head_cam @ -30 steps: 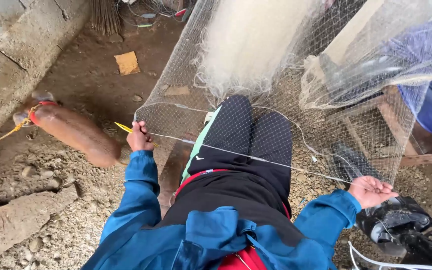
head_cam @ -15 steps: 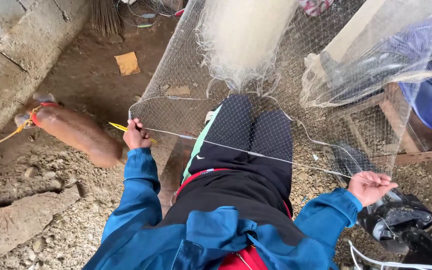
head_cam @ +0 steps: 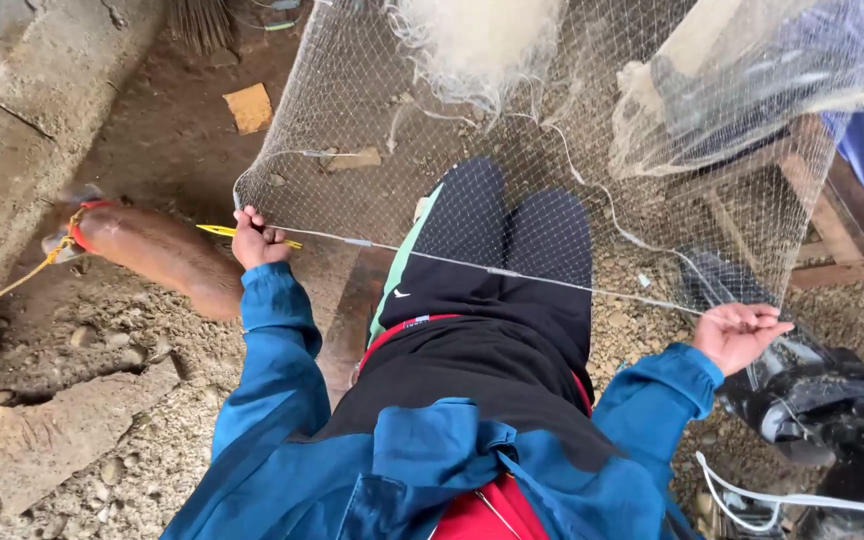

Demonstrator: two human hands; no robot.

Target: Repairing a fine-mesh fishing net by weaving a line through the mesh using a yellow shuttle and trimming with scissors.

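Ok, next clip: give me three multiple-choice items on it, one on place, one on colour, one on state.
1. Where is the yellow netting needle?
A. at the left hand
B. at the right hand
C. on the lap

2. What colour are the jacket sleeves?
A. grey
B. blue
C. white

3. How is the net's edge cord?
A. coiled on the ground
B. cut in two
C. stretched between both hands

Answers: 1 A, it sticks out of that fist. 2 B, both sleeves are blue. 3 C, it runs straight from hand to hand.

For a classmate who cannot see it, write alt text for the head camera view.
A seated person stretches the edge line of a fishing net between both hands: the left hand also grips a yellow netting needle, the right hand lies palm-up. Gravel floor.
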